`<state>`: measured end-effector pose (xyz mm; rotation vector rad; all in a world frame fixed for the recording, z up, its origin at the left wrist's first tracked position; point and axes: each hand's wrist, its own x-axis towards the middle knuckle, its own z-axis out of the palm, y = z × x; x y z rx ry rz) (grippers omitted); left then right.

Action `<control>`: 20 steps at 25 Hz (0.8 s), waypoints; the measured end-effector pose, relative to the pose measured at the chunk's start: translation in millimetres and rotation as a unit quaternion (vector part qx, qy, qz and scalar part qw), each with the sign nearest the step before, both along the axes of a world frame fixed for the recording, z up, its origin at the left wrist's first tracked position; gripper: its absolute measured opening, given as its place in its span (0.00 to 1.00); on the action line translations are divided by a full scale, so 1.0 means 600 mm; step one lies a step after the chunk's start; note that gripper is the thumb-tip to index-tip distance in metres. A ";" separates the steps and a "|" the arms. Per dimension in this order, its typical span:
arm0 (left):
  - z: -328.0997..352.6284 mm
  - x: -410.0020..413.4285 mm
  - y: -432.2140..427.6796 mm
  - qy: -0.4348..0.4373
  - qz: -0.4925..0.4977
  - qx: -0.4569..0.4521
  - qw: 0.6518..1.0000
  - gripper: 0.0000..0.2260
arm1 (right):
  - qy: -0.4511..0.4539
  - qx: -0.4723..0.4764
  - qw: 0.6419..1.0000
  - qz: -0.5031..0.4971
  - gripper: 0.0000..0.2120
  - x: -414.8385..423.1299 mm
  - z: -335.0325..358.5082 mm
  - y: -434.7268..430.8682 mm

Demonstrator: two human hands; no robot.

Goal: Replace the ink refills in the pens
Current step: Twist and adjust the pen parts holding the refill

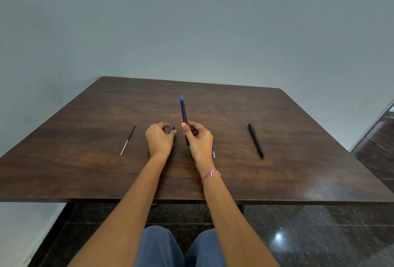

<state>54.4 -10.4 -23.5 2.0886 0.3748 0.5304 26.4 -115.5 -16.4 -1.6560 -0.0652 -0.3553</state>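
Note:
My right hand [199, 138] grips a black pen [183, 113] by its lower half, holding it nearly upright with its blue tip pointing away from me. My left hand [160, 137] is closed on a small dark blue pen part [172, 129], probably a cap, just left of the pen. A thin refill [128, 139] lies on the table to the left of my left hand. Another refill with a blue end [213, 151] lies mostly hidden behind my right hand. A second black pen [256, 140] rests on the table to the right.
The dark wooden table [85, 170] stands against a pale wall. Its front edge runs just above my knees. A dark polished floor shows at the right and below the table.

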 end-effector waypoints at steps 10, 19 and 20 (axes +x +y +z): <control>0.008 -0.013 0.020 -0.173 -0.028 -0.395 0.902 0.10 | 0.027 -0.039 0.997 0.055 0.12 0.001 -0.004 0.000; 0.030 -0.031 0.031 -0.133 -0.299 -0.578 0.748 0.14 | 0.030 -0.057 0.978 0.199 0.11 -0.005 -0.005 0.004; 0.030 -0.032 0.032 -0.125 -0.305 -0.580 0.745 0.14 | 0.033 -0.067 0.974 0.212 0.10 -0.005 -0.004 0.003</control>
